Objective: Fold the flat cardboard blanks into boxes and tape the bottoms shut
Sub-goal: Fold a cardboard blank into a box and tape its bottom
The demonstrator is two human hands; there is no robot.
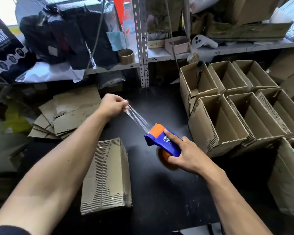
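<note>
Clear tape (pixel 137 118) is pinched by the left hand (pixel 115 106); the dispenser (pixel 163 141) is gripped by the right hand (pixel 185 157). Open boxes (pixel 227 106) are crowded along the table's (pixel 159 192) right edge, flat blanks (pixel 70 116) at its left.

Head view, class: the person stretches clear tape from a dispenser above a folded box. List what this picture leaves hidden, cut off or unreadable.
- Tape roll: head view, hidden behind the right hand and the blue dispenser; how much is left cannot be told.
- Dispenser label: too small and tilted.
- Tape end: covered by the pinching fingers of the left hand.
- Folded box: only its upper faces show.
- Finished boxes: cut off at the right edge.
</note>
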